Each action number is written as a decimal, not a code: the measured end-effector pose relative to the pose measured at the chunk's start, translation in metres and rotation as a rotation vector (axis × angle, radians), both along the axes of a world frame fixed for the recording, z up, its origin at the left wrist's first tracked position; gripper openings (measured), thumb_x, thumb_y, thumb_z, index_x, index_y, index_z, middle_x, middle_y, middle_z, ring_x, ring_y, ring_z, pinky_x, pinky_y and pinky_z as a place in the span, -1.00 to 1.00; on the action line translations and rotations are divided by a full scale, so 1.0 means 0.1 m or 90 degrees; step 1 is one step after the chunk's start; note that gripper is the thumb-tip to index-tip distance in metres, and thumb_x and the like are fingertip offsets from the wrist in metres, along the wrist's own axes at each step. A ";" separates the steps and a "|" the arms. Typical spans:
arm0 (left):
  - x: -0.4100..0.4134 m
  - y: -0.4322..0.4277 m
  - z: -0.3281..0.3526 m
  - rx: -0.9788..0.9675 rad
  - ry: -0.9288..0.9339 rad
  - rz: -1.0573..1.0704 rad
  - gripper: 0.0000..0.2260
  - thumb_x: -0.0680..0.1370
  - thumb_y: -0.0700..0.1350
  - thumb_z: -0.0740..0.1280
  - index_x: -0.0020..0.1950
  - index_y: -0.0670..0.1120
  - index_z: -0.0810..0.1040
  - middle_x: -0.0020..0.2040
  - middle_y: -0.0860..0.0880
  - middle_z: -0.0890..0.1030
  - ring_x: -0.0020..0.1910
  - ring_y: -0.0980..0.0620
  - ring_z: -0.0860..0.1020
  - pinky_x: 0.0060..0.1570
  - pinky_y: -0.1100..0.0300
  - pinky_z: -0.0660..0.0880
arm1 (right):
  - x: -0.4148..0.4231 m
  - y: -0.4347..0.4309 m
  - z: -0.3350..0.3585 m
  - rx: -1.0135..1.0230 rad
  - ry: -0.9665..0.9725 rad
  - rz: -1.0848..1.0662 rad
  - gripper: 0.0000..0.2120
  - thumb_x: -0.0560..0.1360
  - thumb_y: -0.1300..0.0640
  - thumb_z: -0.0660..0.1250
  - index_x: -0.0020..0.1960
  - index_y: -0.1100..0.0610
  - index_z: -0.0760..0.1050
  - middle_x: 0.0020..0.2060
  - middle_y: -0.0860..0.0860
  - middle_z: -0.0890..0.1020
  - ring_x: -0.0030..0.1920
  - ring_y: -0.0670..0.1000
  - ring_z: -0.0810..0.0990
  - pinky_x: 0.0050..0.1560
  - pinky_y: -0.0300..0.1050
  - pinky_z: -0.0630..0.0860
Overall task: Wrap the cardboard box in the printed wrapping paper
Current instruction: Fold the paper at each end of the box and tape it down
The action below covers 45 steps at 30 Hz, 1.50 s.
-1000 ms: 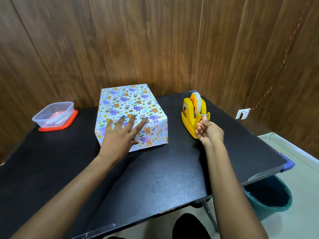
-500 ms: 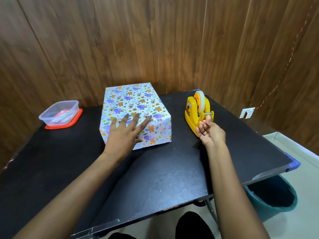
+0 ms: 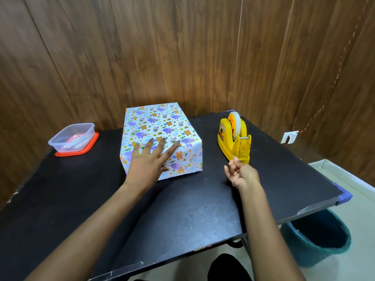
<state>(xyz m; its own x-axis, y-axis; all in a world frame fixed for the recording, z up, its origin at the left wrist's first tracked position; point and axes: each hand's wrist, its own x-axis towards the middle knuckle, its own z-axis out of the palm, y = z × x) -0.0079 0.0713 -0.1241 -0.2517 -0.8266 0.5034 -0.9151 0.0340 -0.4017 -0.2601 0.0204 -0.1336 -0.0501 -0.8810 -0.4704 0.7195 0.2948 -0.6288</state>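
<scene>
The box, covered in white wrapping paper printed with animals, lies at the back middle of the black table. Its near end shows folded, closed flaps. My left hand presses flat on the box's near top edge with the fingers spread. A yellow tape dispenser stands to the right of the box. Just in front of the dispenser is my right hand, with fingers curled and thumb and forefinger pinching a short clear strip of tape that is hard to make out.
A clear plastic container on an orange lid sits at the table's back left. A teal bucket stands on the floor under the right table edge. Wooden wall panels close off the back, with a wall socket at the right.
My right hand has pulled back from the dispenser's cutter toward me and slightly left. My left hand stays pressed on the box.
</scene>
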 end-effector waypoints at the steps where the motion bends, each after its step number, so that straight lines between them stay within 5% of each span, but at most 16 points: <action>1: 0.00 -0.01 0.01 0.000 -0.003 0.000 -0.09 0.28 0.15 0.52 0.48 0.12 0.08 0.34 -0.11 0.47 0.22 -0.24 0.50 0.05 -0.23 0.45 | 0.03 0.03 0.00 -0.040 0.074 0.064 -0.79 0.58 0.25 0.22 -0.23 0.23 0.43 -0.64 -0.01 0.42 -0.70 -0.18 0.35 -0.56 -0.28 0.51; 7: 0.00 0.00 0.01 -0.001 -0.009 -0.002 -0.11 0.30 0.15 0.51 0.48 0.14 0.06 0.34 -0.11 0.48 0.23 -0.24 0.50 0.04 -0.22 0.46 | 0.41 0.22 0.12 -0.367 0.530 0.371 -0.80 0.56 0.26 0.24 -0.24 0.19 0.46 -0.62 0.00 0.44 -0.65 -0.13 0.31 -0.55 -0.27 0.45; 11: 0.01 0.01 -0.01 0.001 -0.009 0.000 -0.10 0.28 0.16 0.51 0.48 0.15 0.07 0.33 -0.11 0.48 0.23 -0.24 0.50 0.04 -0.21 0.46 | 0.60 0.12 0.05 -0.433 0.750 0.342 -0.81 0.54 0.19 0.28 -0.25 0.18 0.48 -0.64 -0.06 0.45 -0.62 -0.13 0.38 -0.45 -0.19 0.46; 16: 0.03 -0.01 -0.03 -0.011 -0.016 -0.012 -0.12 0.28 0.16 0.51 0.48 0.14 0.10 0.33 -0.11 0.47 0.22 -0.24 0.50 0.03 -0.20 0.45 | 0.76 0.08 -0.03 -0.438 0.913 0.246 -0.79 0.54 0.06 0.27 -0.22 0.12 0.50 -0.41 0.04 0.59 -0.19 0.10 0.58 -0.13 -0.03 0.50; 19: 0.03 -0.02 -0.03 -0.021 -0.016 -0.012 -0.12 0.28 0.15 0.52 0.48 0.13 0.12 0.33 -0.11 0.47 0.22 -0.23 0.50 0.04 -0.20 0.45 | 0.85 0.09 -0.07 -0.379 0.925 0.197 -0.78 0.55 0.02 0.25 -0.03 0.13 0.60 -0.21 0.15 0.67 -0.12 0.15 0.60 -0.04 -0.01 0.53; 22: 0.02 -0.02 -0.04 -0.029 -0.014 -0.016 -0.12 0.27 0.14 0.53 0.48 0.12 0.13 0.32 -0.10 0.48 0.21 -0.22 0.51 0.04 -0.19 0.45 | 0.91 0.07 -0.09 -0.338 0.854 0.175 -0.78 0.53 0.03 0.27 -0.05 0.14 0.61 -0.28 0.16 0.67 -0.24 0.19 0.63 -0.06 -0.04 0.56; 27: 0.03 -0.01 -0.04 -0.035 -0.016 -0.026 -0.11 0.26 0.14 0.53 0.47 0.11 0.13 0.31 -0.12 0.50 0.19 -0.23 0.52 0.02 -0.20 0.45 | 0.90 0.09 -0.06 -0.272 0.752 0.201 -0.71 0.43 -0.01 0.43 -0.08 0.21 0.48 -0.48 0.07 0.59 -0.62 0.00 0.52 -0.56 -0.30 0.41; 34: 0.04 -0.01 -0.04 -0.033 -0.014 -0.028 -0.11 0.27 0.12 0.54 0.47 0.10 0.12 0.31 -0.12 0.49 0.20 -0.24 0.51 0.03 -0.20 0.45 | 0.68 -0.03 -0.05 -0.238 0.735 0.248 -0.63 0.40 -0.03 0.45 -0.32 0.15 0.35 -0.44 0.15 0.65 -0.58 0.08 0.55 -0.48 -0.17 0.44; 39: 0.05 -0.02 -0.04 -0.024 -0.011 -0.024 -0.11 0.27 0.12 0.54 0.47 0.11 0.12 0.32 -0.12 0.49 0.21 -0.24 0.51 0.03 -0.21 0.44 | 0.60 -0.12 -0.08 -0.242 0.832 0.235 -0.56 0.30 -0.16 0.48 -0.35 0.12 0.34 -0.48 0.10 0.63 -0.60 -0.01 0.48 -0.41 -0.17 0.43; 45: 0.05 0.00 -0.03 -0.018 -0.016 -0.021 -0.12 0.27 0.11 0.54 0.47 0.10 0.14 0.31 -0.11 0.49 0.20 -0.24 0.51 0.02 -0.20 0.44 | 0.50 -0.20 -0.09 -0.254 0.714 0.286 -0.68 0.38 0.06 0.50 -0.41 0.15 0.43 -0.47 0.10 0.58 -0.64 -0.05 0.40 -0.54 -0.23 0.39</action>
<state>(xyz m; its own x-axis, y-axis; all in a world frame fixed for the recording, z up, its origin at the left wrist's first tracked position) -0.0033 0.0711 -0.1276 -0.2918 -0.8032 0.5194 -0.9030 0.0523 -0.4264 -0.2106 0.0004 -0.1426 0.0918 -0.9938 -0.0633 -0.3761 0.0242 -0.9263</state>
